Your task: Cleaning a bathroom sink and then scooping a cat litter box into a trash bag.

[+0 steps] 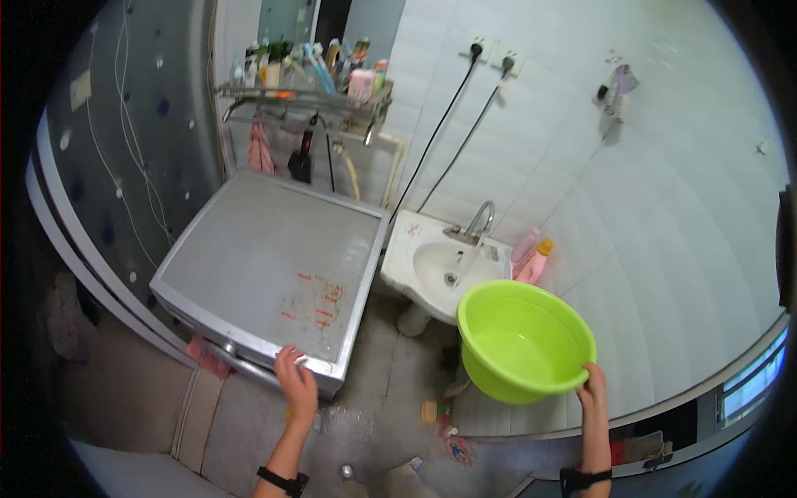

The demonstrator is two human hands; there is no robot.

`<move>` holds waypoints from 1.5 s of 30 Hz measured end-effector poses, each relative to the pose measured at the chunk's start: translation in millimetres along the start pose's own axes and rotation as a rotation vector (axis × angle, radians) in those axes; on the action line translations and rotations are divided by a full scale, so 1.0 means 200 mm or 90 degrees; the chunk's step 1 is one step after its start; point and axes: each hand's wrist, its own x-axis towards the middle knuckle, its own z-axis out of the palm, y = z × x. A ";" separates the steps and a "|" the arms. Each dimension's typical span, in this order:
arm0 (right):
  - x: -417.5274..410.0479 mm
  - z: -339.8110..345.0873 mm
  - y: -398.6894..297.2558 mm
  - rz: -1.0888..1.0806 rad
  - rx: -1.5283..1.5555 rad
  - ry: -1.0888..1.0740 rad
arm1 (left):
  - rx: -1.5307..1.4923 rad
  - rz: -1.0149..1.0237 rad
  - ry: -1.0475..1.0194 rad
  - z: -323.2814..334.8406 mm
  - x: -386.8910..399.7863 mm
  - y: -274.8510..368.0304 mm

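Observation:
My right hand (593, 383) grips the right rim of a lime-green plastic basin (529, 336). The basin is tilted, its inside facing up toward me, and I see nothing in it. Its far rim overlaps the front of a white ceramic washbasin (423, 267); contact between them cannot be told. Over the washbasin's bowl, a curved metal faucet (482, 221) appears to run a thin stream. My left hand (296, 380) holds nothing, its fingers apart at the front edge of a grey-topped washing machine (249, 236). Orange marks and dirt show on that top.
Pink bottles (532, 264) stand at the washbasin's right corner. Toiletries crowd a metal wall shelf (305, 96). Black power cords (436, 134) hang from wall sockets. On the wet tiled floor (355, 420) lie small packages (459, 449). A sliding-door track (112, 280) runs along the left.

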 end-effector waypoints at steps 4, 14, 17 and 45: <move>0.52 0.39 0.26 0.079 0.163 0.012 | 0.205 -0.059 -0.012 0.22 0.08 0.01; 1.27 0.89 0.52 0.055 0.222 -0.021 | 0.466 -0.153 0.002 0.50 0.10 0.14; 1.27 0.92 0.60 0.033 0.177 -0.001 | 0.541 -0.134 -0.022 0.55 0.11 0.16; 1.33 1.00 0.74 0.441 0.042 -0.067 | 0.667 -0.120 -0.062 0.63 0.11 0.09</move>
